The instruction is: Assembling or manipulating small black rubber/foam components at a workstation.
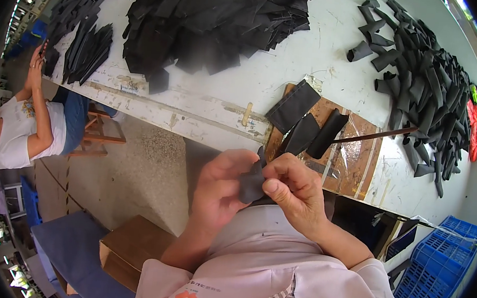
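Note:
A small piece of black fabric (252,186) is held up between my two hands, off the table edge and in front of my body. My left hand (219,184) grips it from the left with curled fingers. My right hand (296,192) pinches its right side between thumb and fingers. Just beyond, a brown board (357,166) lies on the table's near edge. On it rest a flat black fabric piece (294,105) and a rolled black fabric tube (328,134). A thin brown stick (374,136) reaches rightward from that tube.
The white table (215,92) carries a large heap of flat black pieces (205,19) and, at right, a pile of black tubes (428,87). Blue crates (439,266) stand at lower right, a cardboard box (131,248) at lower left. Another person (34,123) sits at far left.

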The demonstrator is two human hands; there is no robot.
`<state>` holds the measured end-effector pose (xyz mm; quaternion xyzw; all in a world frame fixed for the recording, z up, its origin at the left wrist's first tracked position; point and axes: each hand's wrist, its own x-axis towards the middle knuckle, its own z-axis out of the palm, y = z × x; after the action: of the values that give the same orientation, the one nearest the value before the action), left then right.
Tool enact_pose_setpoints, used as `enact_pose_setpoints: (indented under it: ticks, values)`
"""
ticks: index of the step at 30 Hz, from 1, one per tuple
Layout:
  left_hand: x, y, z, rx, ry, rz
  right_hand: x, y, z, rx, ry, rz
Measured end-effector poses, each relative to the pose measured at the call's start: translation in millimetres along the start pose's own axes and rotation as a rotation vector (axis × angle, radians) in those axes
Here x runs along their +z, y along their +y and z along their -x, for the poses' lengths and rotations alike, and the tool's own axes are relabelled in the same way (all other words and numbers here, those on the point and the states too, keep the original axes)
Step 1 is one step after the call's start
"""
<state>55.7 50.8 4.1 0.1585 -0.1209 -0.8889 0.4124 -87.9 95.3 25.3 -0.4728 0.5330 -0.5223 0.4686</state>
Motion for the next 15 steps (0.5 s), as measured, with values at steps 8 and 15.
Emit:
enact_pose_setpoints:
  ticks: [8, 15]
  values:
    - [3, -6, -2, -0.035, -0.021, -0.335, -4, 12, 1, -0.024, 0.010, 0.008]
    - [10, -15, 5, 0.073, 0.157, -0.718, -1, 17, 2, -0.147, 0.020, 0.121]
